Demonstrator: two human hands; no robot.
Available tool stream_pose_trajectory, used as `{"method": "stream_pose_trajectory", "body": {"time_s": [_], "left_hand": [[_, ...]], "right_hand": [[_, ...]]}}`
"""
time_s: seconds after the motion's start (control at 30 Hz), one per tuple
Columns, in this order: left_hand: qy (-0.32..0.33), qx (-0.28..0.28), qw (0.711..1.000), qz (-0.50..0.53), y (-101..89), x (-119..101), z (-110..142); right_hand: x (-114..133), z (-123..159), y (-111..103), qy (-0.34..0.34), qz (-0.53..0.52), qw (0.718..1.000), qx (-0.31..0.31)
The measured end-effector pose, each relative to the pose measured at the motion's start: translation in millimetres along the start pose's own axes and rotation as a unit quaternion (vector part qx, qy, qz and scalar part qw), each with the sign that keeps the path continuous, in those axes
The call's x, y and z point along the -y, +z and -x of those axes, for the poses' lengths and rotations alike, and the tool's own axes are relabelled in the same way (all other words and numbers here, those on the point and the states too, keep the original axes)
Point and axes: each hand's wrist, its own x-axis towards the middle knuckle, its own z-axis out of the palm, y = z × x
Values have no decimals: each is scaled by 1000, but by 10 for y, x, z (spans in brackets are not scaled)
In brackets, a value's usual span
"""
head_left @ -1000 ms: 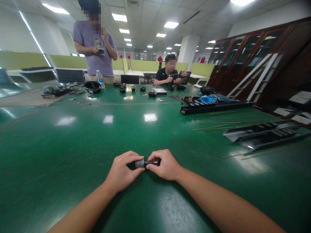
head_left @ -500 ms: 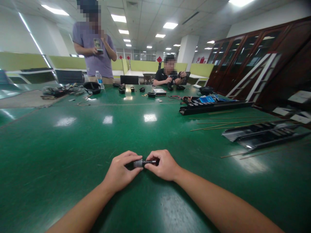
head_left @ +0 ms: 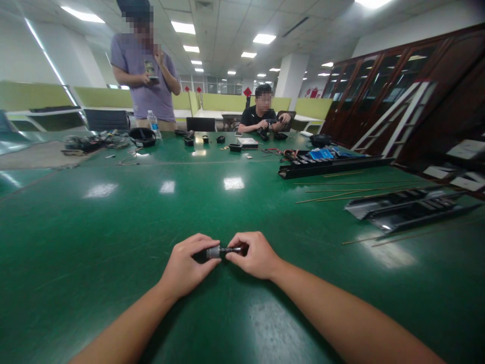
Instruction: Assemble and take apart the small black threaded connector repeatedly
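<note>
Desk (head_left: 125, 217): green, stretched beneath both hands.
Left hand (head_left: 185, 265): fingers parted just enough to grip the grey cylinder.
Right hand (head_left: 256, 257): fingers nearly closed around the rod.
Cylinder (head_left: 213, 252): I see it between the hands, long axis left to right.
Rod (head_left: 232, 249): in line, rightward; whether joined, I can't tell.

Glossy green table (head_left: 151, 212) with thin rods (head_left: 326, 198), black boxes (head_left: 235, 147), a water bottle (head_left: 152, 124)
</note>
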Motion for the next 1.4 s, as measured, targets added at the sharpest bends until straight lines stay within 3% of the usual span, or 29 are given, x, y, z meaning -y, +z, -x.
{"method": "stream_pose_trajectory", "body": {"time_s": [1.4], "left_hand": [[-26, -32, 999, 11, -20, 46, -14]], "right_hand": [[33, -1, -12, 19, -35, 999, -26]]}}
